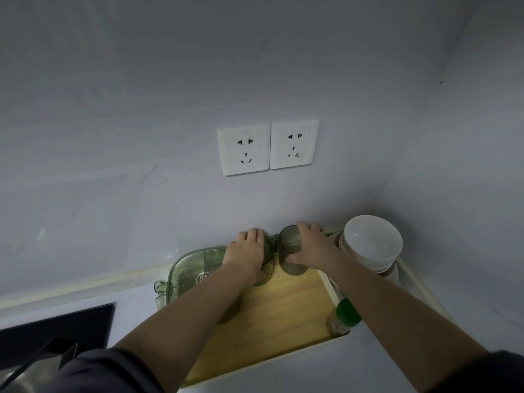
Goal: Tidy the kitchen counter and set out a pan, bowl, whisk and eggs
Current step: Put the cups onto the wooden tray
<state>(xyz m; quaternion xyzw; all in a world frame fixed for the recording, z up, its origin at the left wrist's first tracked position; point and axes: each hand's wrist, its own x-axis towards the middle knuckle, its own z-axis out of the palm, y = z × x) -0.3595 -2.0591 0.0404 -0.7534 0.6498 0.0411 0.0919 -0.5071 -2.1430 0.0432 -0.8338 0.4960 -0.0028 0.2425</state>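
Two translucent green cups (292,268) upright side by side, white bowl (371,239) tilted in corner

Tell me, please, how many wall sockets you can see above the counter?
2. The left socket and the right socket sit side by side on the wall. None appears hidden.

Home kitchen: stacked bowls (371,245), cutting board (272,316), cooktop (56,330)

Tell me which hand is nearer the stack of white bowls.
Right. The right hand, holding a green cup, is just beside the stack of white bowls; the left hand, holding another, is farther left.
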